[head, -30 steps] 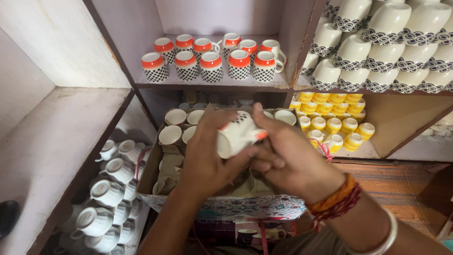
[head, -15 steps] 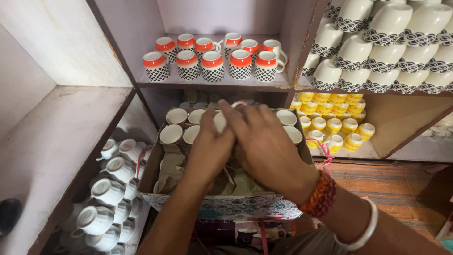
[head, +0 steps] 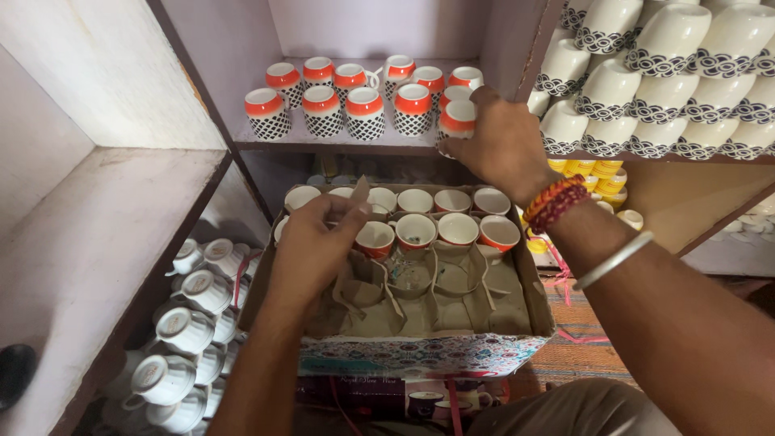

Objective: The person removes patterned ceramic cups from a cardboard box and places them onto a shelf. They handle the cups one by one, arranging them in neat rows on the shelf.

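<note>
Gripping cup (head: 457, 119) in right hand (head: 502, 144)

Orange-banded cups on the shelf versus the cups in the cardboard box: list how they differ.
The orange-banded cups on the shelf stand mouth down in two rows on open board, their black-and-white lattice sides showing. The cups in the cardboard box sit mouth up in paper dividers, showing mostly white insides. The right hand grips one shelf cup; the left hand rests on the box's dividers. Both sets share orange bands or rims.
</note>
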